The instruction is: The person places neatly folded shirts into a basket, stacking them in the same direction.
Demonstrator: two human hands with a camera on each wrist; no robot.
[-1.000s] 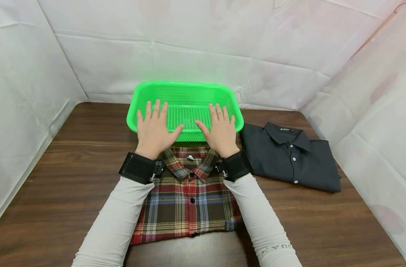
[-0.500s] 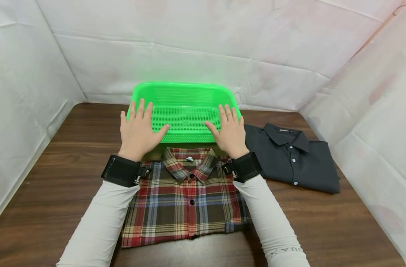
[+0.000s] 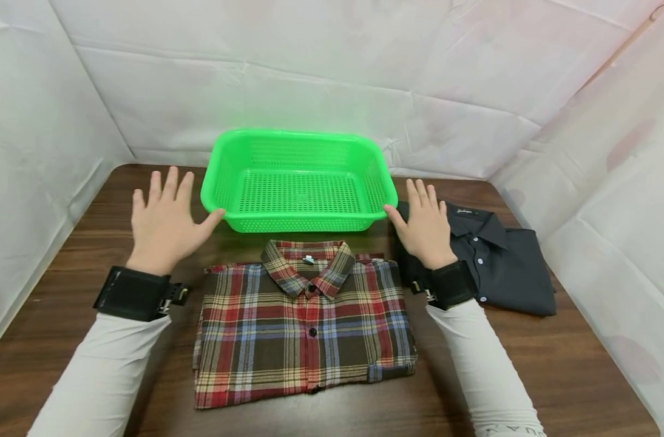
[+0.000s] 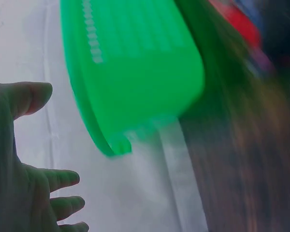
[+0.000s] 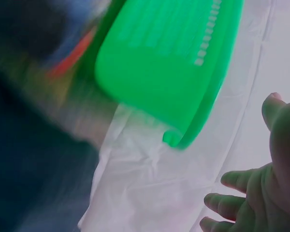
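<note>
Flanking the green perforated plastic basket [image 3: 299, 182], left hand [image 3: 165, 221] and right hand [image 3: 425, 227] were held flat, empty; basket best gripped evenly by both side rims.

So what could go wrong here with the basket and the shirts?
The green basket sits right behind the plaid shirt, so dragging it forward might rumple the folded collar. The right hand hovers over the dark shirt and could brush it and spoil its fold. Both the right hand and the left hand are open beside the basket, holding nothing, so a careless grab might tip it.
</note>
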